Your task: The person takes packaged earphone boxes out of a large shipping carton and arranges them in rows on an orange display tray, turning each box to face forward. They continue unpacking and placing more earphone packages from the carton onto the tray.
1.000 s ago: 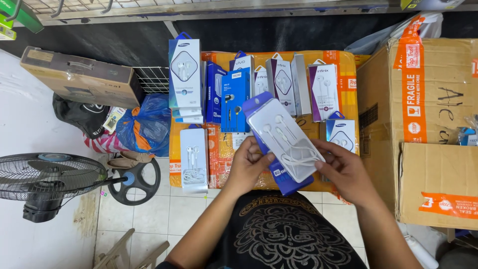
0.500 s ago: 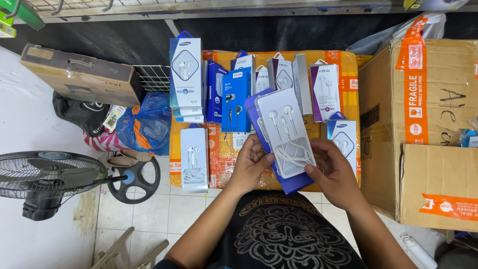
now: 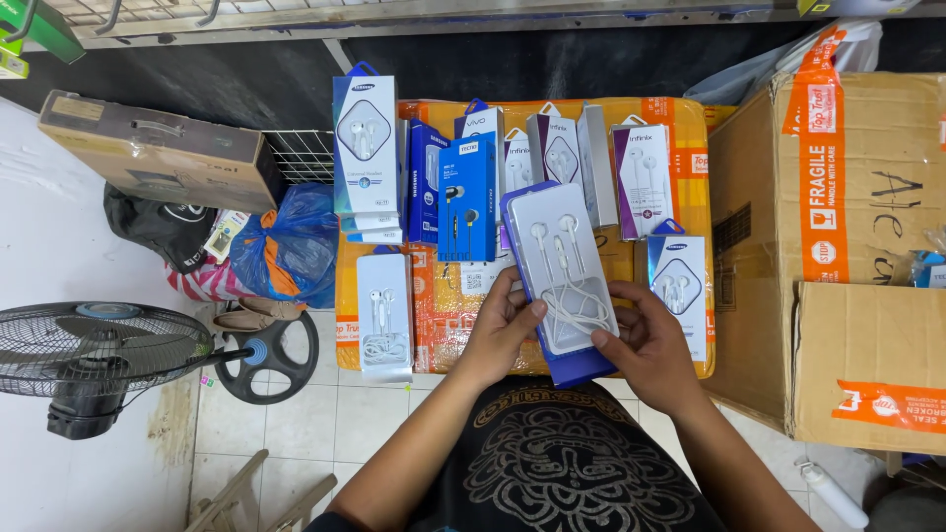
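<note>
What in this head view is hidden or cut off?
- Blue backing card: covered by the clear earphone tray and both hands.
- Left hand, right hand: fingers behind the pack unseen.
- Big cardboard box: cut by the right edge.
- Floor fan: cut by the left edge.

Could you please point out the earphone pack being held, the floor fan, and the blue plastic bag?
earphone pack [image 3: 565,271], head view, on its clear front window.
floor fan [image 3: 94,350], head view, on its wire grille.
blue plastic bag [image 3: 296,246], head view, on its bulging middle.

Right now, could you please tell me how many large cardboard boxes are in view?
3. A flat brown box lies at upper left, a tall taped box stands at right, and a smaller taped box sits in front of it. Others may be hidden off-frame.
</note>
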